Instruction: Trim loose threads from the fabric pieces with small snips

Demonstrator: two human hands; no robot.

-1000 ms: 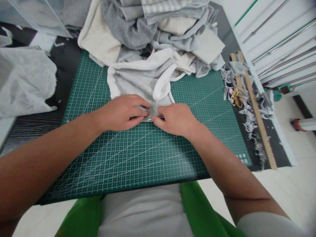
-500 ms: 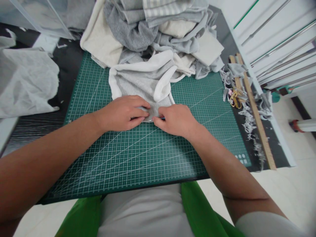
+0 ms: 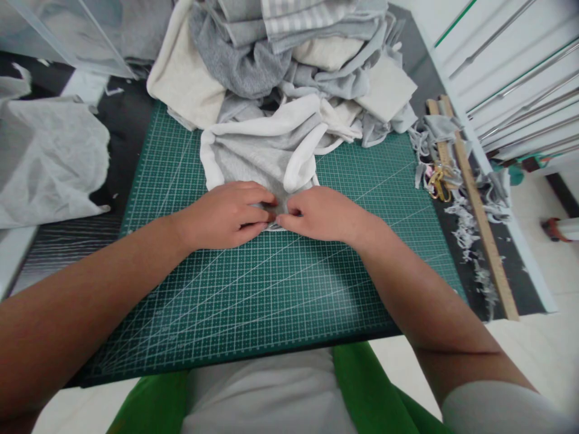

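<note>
A small grey fabric piece with a thick white border lies on the green cutting mat, its near edge under my fingers. My left hand rests over the near left part, fingers curled and pinching that edge. From the other side my right hand meets it, thumb and bent forefinger closed on the same edge. The fingertips of both hands almost touch. A loose white fold of the border stands up just beyond my right hand. The exact grip under the fingers is partly hidden.
Behind the piece rises a heap of grey, cream and checked cloth. Gold-handled scissors, fabric scraps and wooden strips lie along the right table edge. Pale grey cloth and a clear plastic bin are at left.
My right fingertips have shifted slightly left, closer to my left ones, along the near edge. A small blue spot by the right thumb no longer shows. The view has moved a little.
</note>
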